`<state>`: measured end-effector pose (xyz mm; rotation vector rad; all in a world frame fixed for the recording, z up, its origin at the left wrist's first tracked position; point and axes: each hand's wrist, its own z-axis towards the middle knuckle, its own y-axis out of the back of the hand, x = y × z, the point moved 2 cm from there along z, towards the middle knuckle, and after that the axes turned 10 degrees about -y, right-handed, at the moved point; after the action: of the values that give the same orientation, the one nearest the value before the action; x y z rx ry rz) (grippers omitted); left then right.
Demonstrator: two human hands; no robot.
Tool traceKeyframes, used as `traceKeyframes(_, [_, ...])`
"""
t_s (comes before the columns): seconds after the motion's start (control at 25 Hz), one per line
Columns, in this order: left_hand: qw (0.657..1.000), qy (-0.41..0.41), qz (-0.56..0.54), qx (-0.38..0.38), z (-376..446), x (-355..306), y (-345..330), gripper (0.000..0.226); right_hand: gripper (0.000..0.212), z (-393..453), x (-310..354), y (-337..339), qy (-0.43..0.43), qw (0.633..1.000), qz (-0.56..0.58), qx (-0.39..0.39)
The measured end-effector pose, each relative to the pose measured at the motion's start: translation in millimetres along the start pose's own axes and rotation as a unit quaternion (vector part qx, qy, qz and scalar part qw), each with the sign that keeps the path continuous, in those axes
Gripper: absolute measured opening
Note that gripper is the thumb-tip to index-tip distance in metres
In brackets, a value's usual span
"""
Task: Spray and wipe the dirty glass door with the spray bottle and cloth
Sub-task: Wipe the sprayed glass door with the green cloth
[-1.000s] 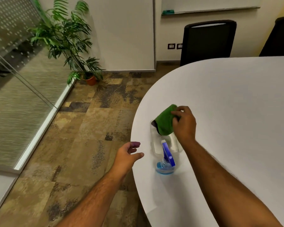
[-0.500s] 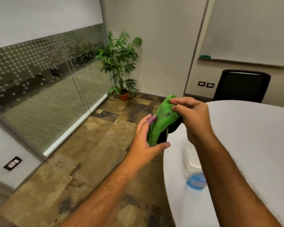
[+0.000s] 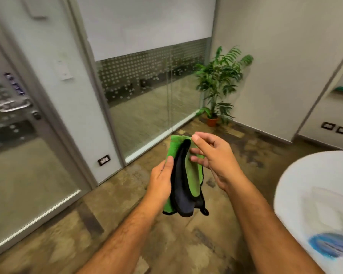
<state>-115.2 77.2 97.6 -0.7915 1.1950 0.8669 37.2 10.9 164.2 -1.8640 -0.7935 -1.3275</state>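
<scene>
A green cloth (image 3: pixel 193 176) with a black inner side and black edging hangs in front of me above the floor. My left hand (image 3: pixel 161 180) grips its left edge, thumb on top. My right hand (image 3: pixel 212 157) is at the cloth's upper right with fingers spread, its fingertips against the green fabric. The spray bottle (image 3: pixel 329 242) with a blue head lies blurred on the white table (image 3: pixel 313 169) at the lower right, apart from both hands. The glass door (image 3: pixel 14 155) with a metal handle (image 3: pixel 15 106) is at the left.
A fixed glass wall (image 3: pixel 152 99) with a dotted band runs beyond the door frame. A potted plant (image 3: pixel 218 88) stands in the far corner. Wall sockets (image 3: pixel 336 128) sit low on the right wall. Patterned brown floor lies between me and the door.
The cloth came off the table and passed from my right hand into my left. My view swung left from the table toward the glass door. The spray bottle stayed on the table.
</scene>
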Motion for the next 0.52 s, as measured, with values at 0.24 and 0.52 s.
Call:
traceKeyframes(0.24, [0.989, -0.048, 0.126, -0.061, -18, -25, 158, 0.028, 0.105, 3, -58, -139, 0.016, 0.961, -0.231, 0.149])
traceKeyframes(0.52, [0.969, -0.055, 0.196, -0.141, -3, -37, 315, 0.035, 0.093, 50, -106, -286, 0.09, 0.884, -0.388, 0.245])
